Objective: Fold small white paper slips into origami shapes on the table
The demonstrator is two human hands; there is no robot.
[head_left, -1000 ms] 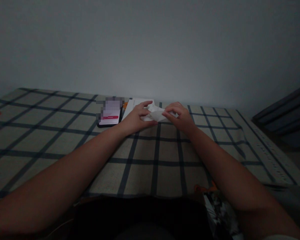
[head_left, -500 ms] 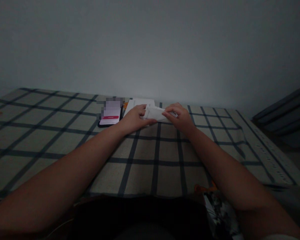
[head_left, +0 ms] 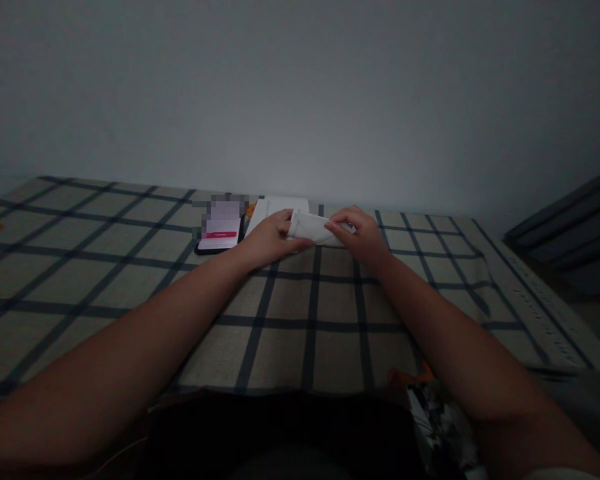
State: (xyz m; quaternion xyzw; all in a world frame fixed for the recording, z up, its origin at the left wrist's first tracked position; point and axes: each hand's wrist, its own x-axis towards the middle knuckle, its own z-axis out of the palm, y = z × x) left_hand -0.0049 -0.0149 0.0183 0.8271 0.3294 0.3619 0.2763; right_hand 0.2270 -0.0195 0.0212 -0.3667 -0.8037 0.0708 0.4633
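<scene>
A small white packet [head_left: 311, 228], soft and flat like folded paper or a sachet, is held between my two hands just above the checked cloth. My left hand [head_left: 273, 238] grips its left end, thumb along the near edge and fingers behind. At the other end, my right hand [head_left: 359, 233] pinches the packet with thumb and forefinger. Behind my left hand lies a flat white box or booklet [head_left: 285, 203], partly covered by the fingers. What is inside the packet, if anything, cannot be seen.
A phone [head_left: 223, 227] with a lit screen lies left of my left hand. The checked tablecloth [head_left: 290, 353] covers the table, which meets a plain wall [head_left: 300, 100] at the back. A dark slatted object [head_left: 570, 233] stands at the right. Patterned fabric [head_left: 445, 427] shows below the near edge.
Both hands stay in nearly the same place on the packet. The packet's face has tilted very slightly; nothing else has visibly moved.
</scene>
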